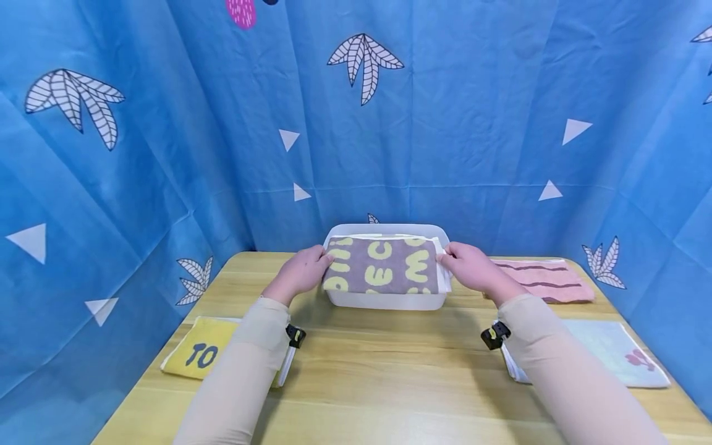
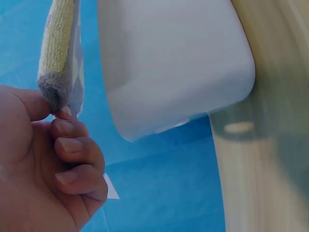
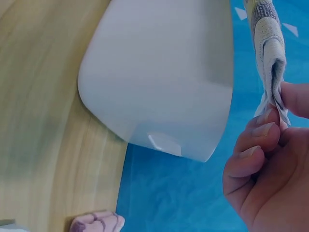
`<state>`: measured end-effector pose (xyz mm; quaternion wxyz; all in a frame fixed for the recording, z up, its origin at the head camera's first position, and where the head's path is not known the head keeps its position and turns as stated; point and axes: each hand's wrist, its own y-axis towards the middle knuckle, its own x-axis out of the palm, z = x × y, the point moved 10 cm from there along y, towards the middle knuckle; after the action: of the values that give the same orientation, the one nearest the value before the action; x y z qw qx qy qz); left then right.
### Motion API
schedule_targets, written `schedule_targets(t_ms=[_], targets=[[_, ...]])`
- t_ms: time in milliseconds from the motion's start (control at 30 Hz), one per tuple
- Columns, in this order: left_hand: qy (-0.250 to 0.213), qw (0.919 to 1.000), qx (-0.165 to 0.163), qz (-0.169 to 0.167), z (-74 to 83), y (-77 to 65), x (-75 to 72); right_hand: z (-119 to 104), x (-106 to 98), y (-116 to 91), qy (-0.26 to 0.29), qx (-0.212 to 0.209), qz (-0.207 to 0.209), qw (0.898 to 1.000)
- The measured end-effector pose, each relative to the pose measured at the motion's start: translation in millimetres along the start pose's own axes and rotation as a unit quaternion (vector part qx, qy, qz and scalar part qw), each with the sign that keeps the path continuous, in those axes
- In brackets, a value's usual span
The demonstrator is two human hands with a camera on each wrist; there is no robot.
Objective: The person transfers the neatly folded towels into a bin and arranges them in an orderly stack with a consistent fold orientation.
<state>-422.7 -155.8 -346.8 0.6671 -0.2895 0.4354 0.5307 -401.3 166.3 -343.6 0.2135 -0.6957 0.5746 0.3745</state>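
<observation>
A folded towel (image 1: 381, 267), purple-grey with yellow letters and a white edge, is held at both ends over a white plastic bin (image 1: 384, 301). My left hand (image 1: 303, 270) pinches its left end between thumb and fingers; the left wrist view shows the towel's rolled edge (image 2: 57, 53) in that grip. At the opposite end my right hand (image 1: 468, 267) pinches the white layered edge (image 3: 271, 72). Both wrist views show the towel apart from the bin and above its rim. What lies inside the bin is mostly hidden behind the towel.
On the wooden table (image 1: 384, 371), a folded yellow towel (image 1: 194, 352) lies at the left, partly behind my left forearm. A pink striped towel (image 1: 545, 281) and a pale blue towel (image 1: 612, 352) lie at the right. Blue curtains (image 1: 461, 123) surround the table.
</observation>
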Motion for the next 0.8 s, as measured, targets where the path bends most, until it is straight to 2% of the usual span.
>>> schedule_targets(t_ms=[233,500,800], targets=[[0.003,0.9999,-0.009,-0.006,-7.0,23.5,-2.8,3,1,24,-0.026,0.010,-0.021,0.999],[-0.014,0.9985,-0.051,-0.017,-18.0,43.4,3.2,11,8,45,-0.054,0.040,-0.040,0.997],[0.020,0.9969,-0.074,-0.016,-25.4,60.5,13.9,18,14,63,-0.098,0.065,-0.052,0.992]])
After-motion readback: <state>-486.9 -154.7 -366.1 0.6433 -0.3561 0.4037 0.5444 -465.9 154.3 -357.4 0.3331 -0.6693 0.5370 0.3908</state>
